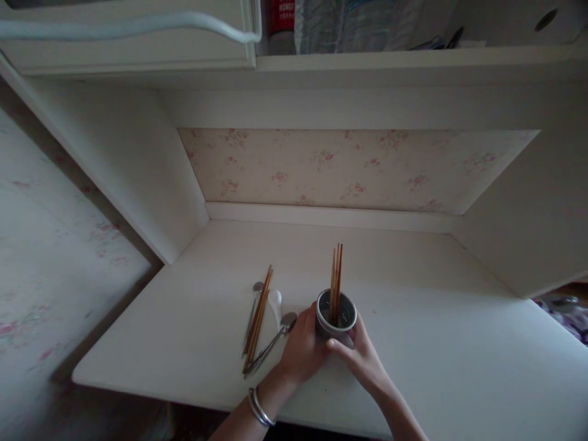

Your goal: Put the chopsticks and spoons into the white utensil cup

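Observation:
A small round metal cup (335, 315) stands upright on the white desk (413, 343), with a few wooden chopsticks (337, 278) standing in it. My left hand (301, 352), with bangles on its wrist, wraps the cup's left side. My right hand (362, 358) curls round the cup's front and right side, thumb against the wall. Both hands are closed on the cup. To the left of it lie more wooden chopsticks (258, 318), metal spoons (275, 342) and a white spoon (274, 304), flat on the desk.
The desk sits in a white alcove with a flowered back panel (349, 168). A shelf above holds bottles (321, 24). A white cable (128, 26) runs across a cupboard door at top left. The desk's front edge is just below my wrists.

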A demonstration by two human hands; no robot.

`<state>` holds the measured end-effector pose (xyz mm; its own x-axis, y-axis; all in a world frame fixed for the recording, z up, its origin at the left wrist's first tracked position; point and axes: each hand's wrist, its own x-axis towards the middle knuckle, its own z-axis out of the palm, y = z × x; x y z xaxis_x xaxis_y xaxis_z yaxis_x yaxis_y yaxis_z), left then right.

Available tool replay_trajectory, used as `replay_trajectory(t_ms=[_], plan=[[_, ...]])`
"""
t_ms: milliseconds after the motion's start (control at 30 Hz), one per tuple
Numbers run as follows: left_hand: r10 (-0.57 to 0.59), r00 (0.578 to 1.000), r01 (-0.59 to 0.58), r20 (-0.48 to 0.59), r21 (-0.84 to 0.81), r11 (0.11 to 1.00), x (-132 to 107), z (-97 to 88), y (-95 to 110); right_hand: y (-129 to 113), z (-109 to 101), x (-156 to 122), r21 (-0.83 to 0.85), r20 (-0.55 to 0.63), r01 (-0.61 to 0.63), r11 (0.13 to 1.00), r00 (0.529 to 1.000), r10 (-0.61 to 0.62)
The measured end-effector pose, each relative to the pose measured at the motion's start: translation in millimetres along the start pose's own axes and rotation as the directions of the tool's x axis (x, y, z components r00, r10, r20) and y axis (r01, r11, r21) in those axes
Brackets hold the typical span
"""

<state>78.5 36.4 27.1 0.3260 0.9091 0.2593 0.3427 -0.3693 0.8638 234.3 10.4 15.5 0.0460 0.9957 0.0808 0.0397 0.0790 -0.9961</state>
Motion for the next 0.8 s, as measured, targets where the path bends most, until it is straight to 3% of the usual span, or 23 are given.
replay_trajectory(t_ms=[167, 267, 367, 467, 533, 633, 800], plan=[[-0.042, 0.996, 0.046, -0.083, 0.045, 0.998, -19, 12.3, -5, 10, 8, 5, -0.227, -0.154, -0.020, 0.974, 0.988, -0.016], [-0.076, 0.984, 0.093, -0.162, 0.096, 0.991, -44, 8.7, 2, 10, 7, 4, -0.254, -0.160, -0.043, 0.966, 0.987, 0.002], [-0.065, 0.978, 0.107, -0.197, 0.211, 0.972, -59, -18.0, 10, 11, 6, 3, -0.301, -0.161, -0.061, 0.952, 0.987, 0.013], [-0.088, 0.959, 0.180, -0.270, 0.341, 0.923, -54, -60.4, 7, 12, 5, 2, -0.335, -0.167, -0.065, 0.940, 0.986, 0.009], [-0.080, 0.934, 0.250, -0.348, 0.478, 0.842, -43, -85.9, -1, 13, 4, 3, -0.338, -0.155, -0.050, 0.940, 0.988, -0.003], [-0.126, 0.943, 0.311, -0.307, 0.684, 0.660, -29, -106.8, -13, 13, 4, 2, -0.344, -0.143, -0.029, 0.938, 0.989, -0.022], [-0.231, 0.943, 0.322, -0.242, 0.841, 0.434, -23, -104.0, -23, 10, 6, -1, -0.347, -0.141, -0.003, 0.938, 0.989, -0.049]])
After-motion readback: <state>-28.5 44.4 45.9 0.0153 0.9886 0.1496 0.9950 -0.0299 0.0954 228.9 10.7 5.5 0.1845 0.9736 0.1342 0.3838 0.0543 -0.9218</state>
